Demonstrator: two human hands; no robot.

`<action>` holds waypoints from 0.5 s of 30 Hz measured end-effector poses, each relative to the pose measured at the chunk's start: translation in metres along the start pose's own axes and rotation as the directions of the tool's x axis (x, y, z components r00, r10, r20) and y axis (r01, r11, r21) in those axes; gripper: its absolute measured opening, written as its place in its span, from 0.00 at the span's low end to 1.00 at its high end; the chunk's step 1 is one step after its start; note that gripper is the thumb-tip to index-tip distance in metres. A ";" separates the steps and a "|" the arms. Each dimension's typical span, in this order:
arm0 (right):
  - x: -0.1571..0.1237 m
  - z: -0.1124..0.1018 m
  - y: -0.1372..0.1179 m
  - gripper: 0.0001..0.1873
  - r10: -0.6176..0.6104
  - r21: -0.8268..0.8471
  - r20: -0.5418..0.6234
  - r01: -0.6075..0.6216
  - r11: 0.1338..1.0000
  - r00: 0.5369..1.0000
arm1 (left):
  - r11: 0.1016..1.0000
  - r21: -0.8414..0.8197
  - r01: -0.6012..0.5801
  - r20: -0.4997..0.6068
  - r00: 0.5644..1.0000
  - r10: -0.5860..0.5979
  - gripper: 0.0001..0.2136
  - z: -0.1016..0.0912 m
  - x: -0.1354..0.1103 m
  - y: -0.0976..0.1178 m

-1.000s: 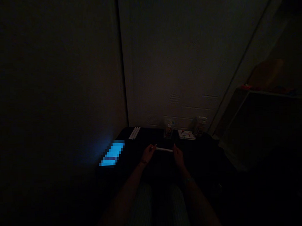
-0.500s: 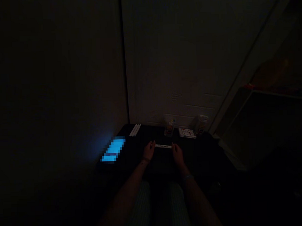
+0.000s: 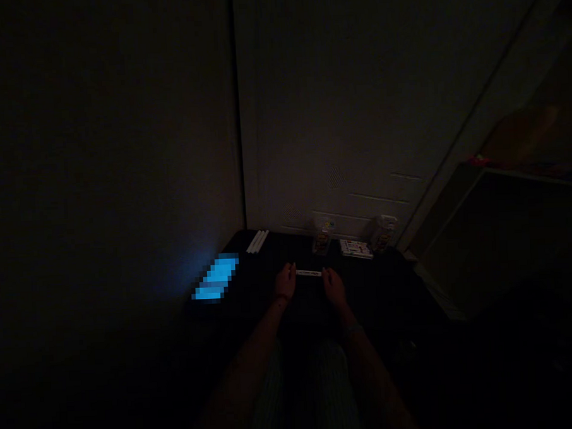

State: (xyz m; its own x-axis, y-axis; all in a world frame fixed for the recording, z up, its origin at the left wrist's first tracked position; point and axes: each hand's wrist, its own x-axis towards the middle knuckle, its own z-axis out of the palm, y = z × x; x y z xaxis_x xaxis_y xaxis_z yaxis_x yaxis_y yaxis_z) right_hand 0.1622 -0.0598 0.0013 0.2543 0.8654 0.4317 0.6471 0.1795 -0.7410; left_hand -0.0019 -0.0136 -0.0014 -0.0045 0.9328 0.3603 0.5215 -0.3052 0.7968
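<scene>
Both hands hold a slim white marker (image 3: 309, 273) with dark print along its side. It lies level, crosswise in front of me above the black table. My left hand (image 3: 285, 283) pinches its left end, and my right hand (image 3: 334, 287) closes around the right end. The fingers hide both tips. The room is very dark, so fine detail on the marker is lost.
White markers (image 3: 257, 241) lie side by side at the table's back left. A glowing, blurred screen (image 3: 216, 278) is at the left edge. At the back stand two clear containers (image 3: 322, 239) (image 3: 384, 233), with a row of printed white markers (image 3: 356, 249) between them. Walls rise behind and left.
The marker has turned slightly, its print looking different, and both hands have come a little closer together along it. The view has shifted slightly.
</scene>
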 end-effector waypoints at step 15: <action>-0.002 -0.006 -0.007 0.20 0.037 -0.016 0.076 -0.036 0.999 0.996 | 0.965 -0.256 0.061 0.001 0.998 -0.063 0.16 -0.013 0.003 0.010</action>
State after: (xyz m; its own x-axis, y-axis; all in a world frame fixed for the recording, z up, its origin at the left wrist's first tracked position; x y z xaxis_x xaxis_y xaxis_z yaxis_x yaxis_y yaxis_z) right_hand 0.1616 -0.0657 0.0088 0.2226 0.9045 0.3637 0.6492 0.1408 -0.7474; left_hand -0.0078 -0.0165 0.0145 -0.0367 0.9504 0.3089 0.2843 -0.2864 0.9150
